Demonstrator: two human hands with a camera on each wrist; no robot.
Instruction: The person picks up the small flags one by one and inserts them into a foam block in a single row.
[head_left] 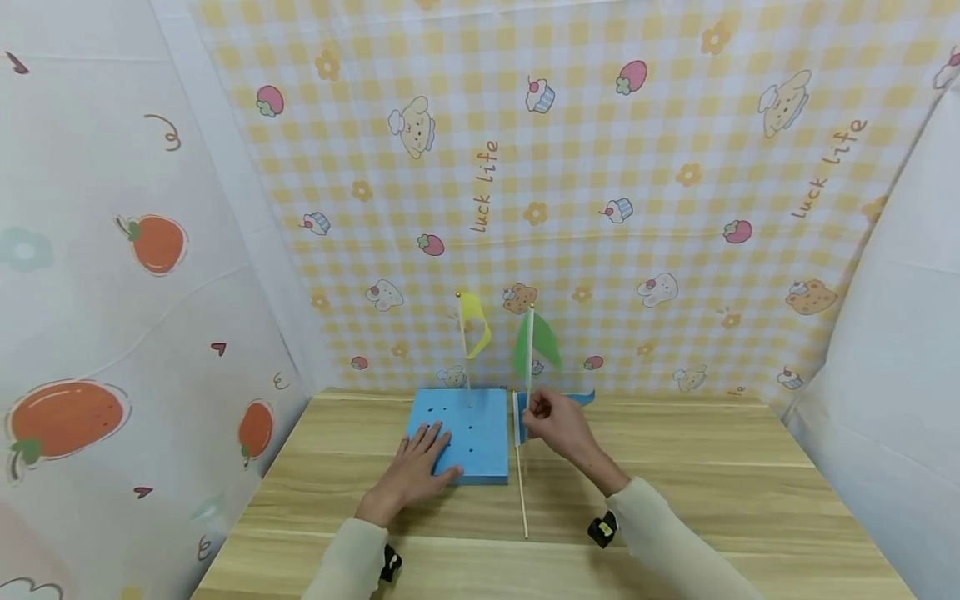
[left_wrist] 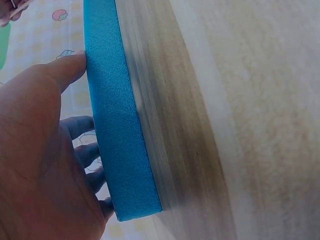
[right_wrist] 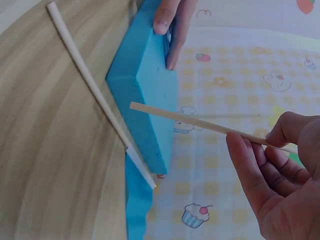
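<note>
A blue foam block [head_left: 491, 462] with several small holes lies on the table. My left hand [head_left: 422, 467] rests spread over its near left part, thumb along the front edge. A yellow flag [head_left: 474, 327] on a thin stick stands upright in a hole near the block's back. My right hand [head_left: 558, 423] pinches the wooden stick [right_wrist: 210, 126] of a green flag [head_left: 542, 342] between thumb and fingers, held upright right of the block. In the right wrist view the stick's lower end is free in the air. A blue flag [right_wrist: 137, 192] on its stick [head_left: 522, 500] lies beside the block.
The wooden table [head_left: 720, 483] extends to both sides and toward me. A yellow checked cloth [head_left: 585, 267] hangs behind it, with white cloths at left [head_left: 247, 200] and right [head_left: 892, 333]. Black straps [head_left: 602, 529] hang at the wrists.
</note>
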